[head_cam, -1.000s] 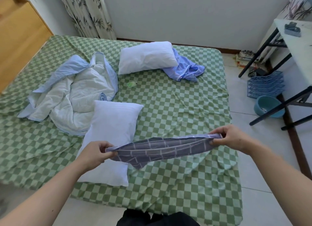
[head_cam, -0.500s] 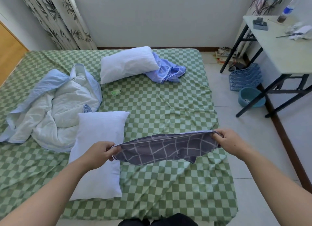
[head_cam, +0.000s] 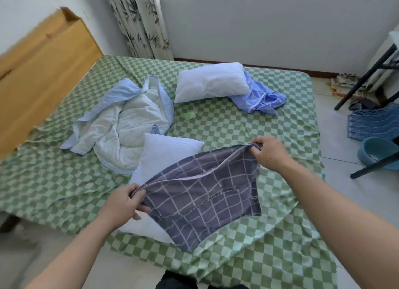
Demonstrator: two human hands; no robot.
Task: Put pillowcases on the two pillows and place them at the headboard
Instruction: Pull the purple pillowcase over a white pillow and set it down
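Far left you've got the wooden headboard (head_cam: 43,73) running along the edge of the bed (head_cam: 226,124), which wears a green checked sheet. Next over, a crumpled pale blue and white quilt (head_cam: 121,124) sits in a heap, with a small green packet (head_cam: 190,115) lying on the sheet just to its right.

Your left hand (head_cam: 125,204) is pinching one corner of the grey grid-pattern pillowcase (head_cam: 205,202) — fingers and thumb curled round the open hem. Under that hand and partly covered by the pillowcase is the near pillow (head_cam: 168,152), bare white, its far corner touching the quilt. The pillowcase is stretched between your two hands, hem held up and slanting higher on the right, the rest draped down onto the pillow and the sheet near the foot edge.

The far pillow (head_cam: 211,81) is also bare, lying well apart from the near one, toward the wall side. A blue striped pillowcase (head_cam: 261,96) is bunched up against its right end, touching it.

Your right hand (head_cam: 267,152) grips the other corner of the grey hem, fingers curled over it.

Off the bed on the right — a blue plastic basket (head_cam: 373,122) and a teal basin (head_cam: 377,152) on the floor, beside black legs of a tabletop (head_cam: 364,77).
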